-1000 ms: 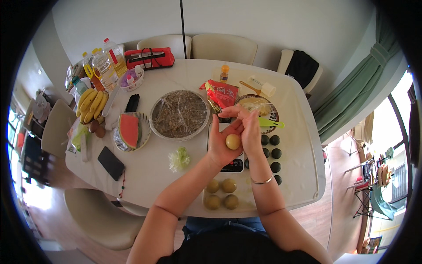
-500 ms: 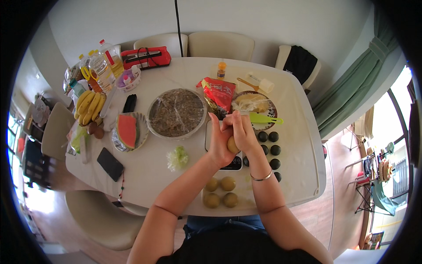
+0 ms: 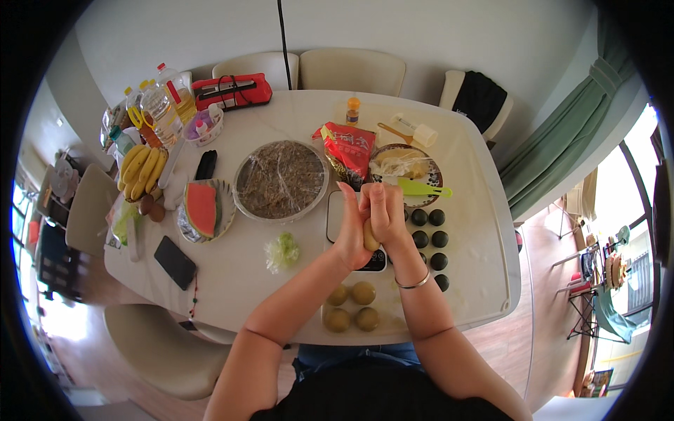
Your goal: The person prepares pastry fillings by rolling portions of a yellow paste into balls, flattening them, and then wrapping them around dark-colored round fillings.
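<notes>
Both hands are meeting over the middle of the white table (image 3: 246,295). The left hand (image 3: 351,231) and the right hand (image 3: 387,214) are pressing palm to palm around a yellow dough ball (image 3: 370,236). Only a little of the ball is peeking out between the palms — it is looking a bit egg-shaped, with its long way running up and down in the picture, away from the person's body. The fingers of both hands are mostly straight and pointing toward the far side of the table, so the hands are cupping the ball, not making fists. A thin bracelet (image 3: 414,283) is sitting on the right wrist.

Right under the hands, a small kitchen scale (image 3: 340,210) is lying on the table. Near the person's body, four more yellow balls (image 3: 351,306) are lying close together in a little group. To the right of the hands, dark round balls (image 3: 435,240) are lining up in two short rows.

Farther away, a big round dish covered in clear wrap (image 3: 281,181) is sitting beside a red snack bag (image 3: 349,149) — and a green spatula (image 3: 421,188) is resting across a plate (image 3: 407,165). On the left, a watermelon slice (image 3: 201,209), bananas (image 3: 142,168) and a black phone (image 3: 175,262) are lying on the table.
</notes>
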Available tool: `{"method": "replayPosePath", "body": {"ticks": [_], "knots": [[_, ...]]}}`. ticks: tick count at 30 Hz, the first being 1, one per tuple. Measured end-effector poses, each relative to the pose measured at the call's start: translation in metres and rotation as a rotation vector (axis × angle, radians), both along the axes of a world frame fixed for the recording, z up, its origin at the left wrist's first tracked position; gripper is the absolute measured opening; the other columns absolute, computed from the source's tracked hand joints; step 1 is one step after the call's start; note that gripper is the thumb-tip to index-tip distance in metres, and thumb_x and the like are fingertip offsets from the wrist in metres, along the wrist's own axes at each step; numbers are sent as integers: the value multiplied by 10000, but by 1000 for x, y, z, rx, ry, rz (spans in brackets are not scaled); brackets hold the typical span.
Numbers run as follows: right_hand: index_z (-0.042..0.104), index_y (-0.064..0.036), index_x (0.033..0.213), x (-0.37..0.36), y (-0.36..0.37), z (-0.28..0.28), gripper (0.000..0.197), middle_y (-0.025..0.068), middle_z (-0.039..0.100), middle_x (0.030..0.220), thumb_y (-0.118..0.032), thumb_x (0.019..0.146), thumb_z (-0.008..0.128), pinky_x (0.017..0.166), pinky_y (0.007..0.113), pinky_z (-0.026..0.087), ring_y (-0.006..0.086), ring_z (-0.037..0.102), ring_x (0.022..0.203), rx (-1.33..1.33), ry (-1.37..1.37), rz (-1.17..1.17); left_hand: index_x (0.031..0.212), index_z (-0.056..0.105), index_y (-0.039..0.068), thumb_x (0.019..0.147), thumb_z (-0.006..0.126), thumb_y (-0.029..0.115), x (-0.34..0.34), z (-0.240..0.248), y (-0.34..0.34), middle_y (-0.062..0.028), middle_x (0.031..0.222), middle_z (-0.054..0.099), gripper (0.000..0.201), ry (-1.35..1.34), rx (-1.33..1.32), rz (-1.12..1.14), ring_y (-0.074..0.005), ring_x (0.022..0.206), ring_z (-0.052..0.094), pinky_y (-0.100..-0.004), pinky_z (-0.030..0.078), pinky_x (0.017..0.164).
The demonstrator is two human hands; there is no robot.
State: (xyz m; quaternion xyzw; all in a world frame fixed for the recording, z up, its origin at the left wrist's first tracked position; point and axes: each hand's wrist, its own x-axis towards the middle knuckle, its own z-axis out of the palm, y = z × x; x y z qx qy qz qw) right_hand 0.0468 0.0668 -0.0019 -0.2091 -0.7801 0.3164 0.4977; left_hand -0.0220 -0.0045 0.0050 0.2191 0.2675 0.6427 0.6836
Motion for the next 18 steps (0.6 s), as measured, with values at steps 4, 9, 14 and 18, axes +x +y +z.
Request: {"method": "replayPosePath", "body": {"ticks": [4, 9, 14, 18], "knots": [[559, -46, 572, -5, -11, 9, 599, 70, 542, 511, -369, 1024, 332, 556, 348, 408, 254, 544, 486, -48, -6, -106, 1432, 372, 133, 759, 277, 898, -2, 1, 2, -70, 1372, 479, 1024, 77, -30, 41, -214, 1266, 478, -397, 402, 1044], [589, -14, 671, -7, -4, 11, 715, 72, 584, 615, -511, 1033, 225, 628, 305, 442, 169, 564, 601, -406, 144, 37, 1440, 359, 70, 768, 197, 905, -17, 5, 6, -91, 1375, 479, 1084, -192, -23, -243, -207, 1287, 467, -384, 367, 1076], [622, -3, 756, 3, -2, 28, 843, 84, 636, 746, -631, 994, 113, 744, 283, 466, 170, 594, 741, -770, 358, 99, 1471, 318, 49, 674, 247, 970, -25, 5, 10, -88, 1412, 463, 1220, -389, -11, -314, -231, 1294, 455, -398, 343, 1080], [613, -3, 719, -7, 1, 17, 800, 108, 653, 741, -617, 999, 184, 758, 332, 495, 202, 620, 653, -641, 289, -18, 1466, 326, 40, 688, 233, 962, -29, -15, 18, -101, 1387, 482, 1210, -384, 134, -396, -242, 1264, 487, -408, 392, 1044]]}}
